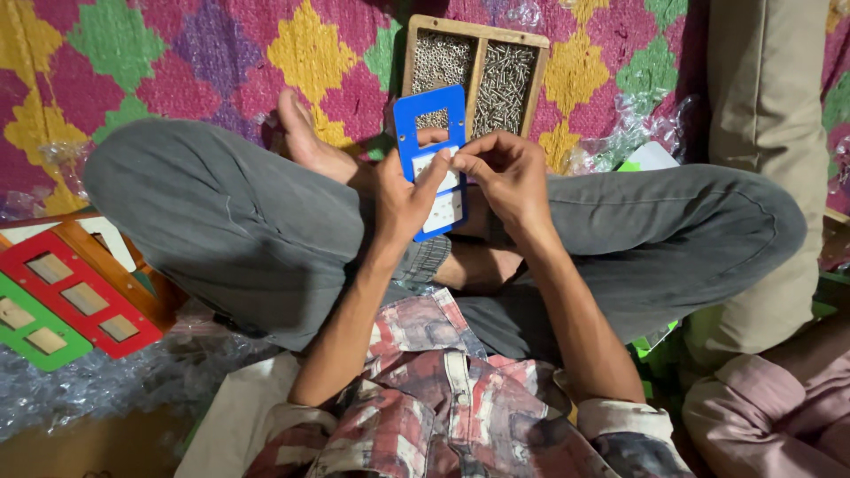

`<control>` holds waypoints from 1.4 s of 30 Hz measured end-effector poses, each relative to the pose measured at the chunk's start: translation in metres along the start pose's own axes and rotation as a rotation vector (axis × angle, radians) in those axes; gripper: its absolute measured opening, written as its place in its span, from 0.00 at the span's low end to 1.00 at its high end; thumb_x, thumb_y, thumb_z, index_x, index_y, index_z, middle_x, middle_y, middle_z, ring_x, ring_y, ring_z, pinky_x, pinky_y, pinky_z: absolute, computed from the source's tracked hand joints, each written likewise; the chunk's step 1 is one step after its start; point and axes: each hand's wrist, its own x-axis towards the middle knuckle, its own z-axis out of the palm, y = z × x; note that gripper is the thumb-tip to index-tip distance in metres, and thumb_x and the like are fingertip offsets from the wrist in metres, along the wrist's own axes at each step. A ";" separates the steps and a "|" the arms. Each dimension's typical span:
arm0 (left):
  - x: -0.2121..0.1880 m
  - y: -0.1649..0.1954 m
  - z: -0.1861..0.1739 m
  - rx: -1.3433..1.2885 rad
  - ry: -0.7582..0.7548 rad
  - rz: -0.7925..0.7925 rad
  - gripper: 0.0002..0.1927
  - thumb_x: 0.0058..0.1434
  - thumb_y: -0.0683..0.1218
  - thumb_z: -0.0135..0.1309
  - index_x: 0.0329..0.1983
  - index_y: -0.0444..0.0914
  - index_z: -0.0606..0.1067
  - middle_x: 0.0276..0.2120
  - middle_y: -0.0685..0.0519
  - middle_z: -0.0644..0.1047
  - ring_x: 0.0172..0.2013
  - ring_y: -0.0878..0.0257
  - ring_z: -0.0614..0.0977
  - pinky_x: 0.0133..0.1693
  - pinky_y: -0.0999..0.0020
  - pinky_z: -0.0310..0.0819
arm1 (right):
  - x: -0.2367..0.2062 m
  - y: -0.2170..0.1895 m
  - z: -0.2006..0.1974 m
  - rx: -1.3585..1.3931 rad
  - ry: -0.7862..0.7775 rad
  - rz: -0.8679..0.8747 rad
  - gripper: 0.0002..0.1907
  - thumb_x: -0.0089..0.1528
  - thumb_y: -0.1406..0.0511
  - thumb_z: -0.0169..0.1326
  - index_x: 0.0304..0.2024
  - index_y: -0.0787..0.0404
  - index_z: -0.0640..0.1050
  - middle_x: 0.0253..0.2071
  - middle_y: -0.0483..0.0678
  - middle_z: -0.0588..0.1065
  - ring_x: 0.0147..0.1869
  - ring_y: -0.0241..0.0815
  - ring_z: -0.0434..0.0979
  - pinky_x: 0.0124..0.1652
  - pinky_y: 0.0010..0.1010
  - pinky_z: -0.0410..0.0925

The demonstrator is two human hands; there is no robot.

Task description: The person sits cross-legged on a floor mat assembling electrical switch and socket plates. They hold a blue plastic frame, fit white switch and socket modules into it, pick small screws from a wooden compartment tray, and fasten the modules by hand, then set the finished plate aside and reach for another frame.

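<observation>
Patterned floor mat (177,53) beneath a person seated cross-legged; behind the knees, a wooden two-compartment tray (474,40) of small metal screws. Over the lap, a blue plastic frame plate (431,133) with rectangular cut-outs, held upright. Left hand (400,202) closed on its lower edge; right hand (506,173) pinched at a white insert. The plate appears light, thin, stiff, smooth-faced; best gripped along its edges.
</observation>
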 end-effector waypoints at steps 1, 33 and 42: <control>0.000 0.000 0.000 -0.004 0.004 0.008 0.14 0.68 0.44 0.60 0.53 0.32 0.77 0.43 0.51 0.82 0.41 0.69 0.82 0.43 0.73 0.79 | 0.000 0.000 0.001 0.016 -0.004 0.001 0.05 0.61 0.72 0.65 0.37 0.67 0.81 0.35 0.45 0.81 0.38 0.30 0.79 0.40 0.22 0.73; 0.006 -0.006 0.000 -0.362 0.028 -0.176 0.13 0.67 0.41 0.59 0.53 0.32 0.76 0.44 0.51 0.81 0.42 0.69 0.82 0.44 0.74 0.78 | -0.010 -0.002 0.011 0.320 0.005 0.003 0.10 0.62 0.73 0.62 0.45 0.64 0.78 0.40 0.42 0.78 0.43 0.30 0.77 0.46 0.23 0.72; 0.003 -0.010 -0.001 -0.322 -0.004 -0.137 0.13 0.68 0.41 0.59 0.53 0.31 0.75 0.44 0.51 0.81 0.42 0.69 0.81 0.44 0.74 0.78 | -0.006 0.011 0.011 0.424 0.024 -0.038 0.11 0.62 0.77 0.63 0.37 0.61 0.74 0.36 0.42 0.75 0.41 0.31 0.76 0.44 0.24 0.71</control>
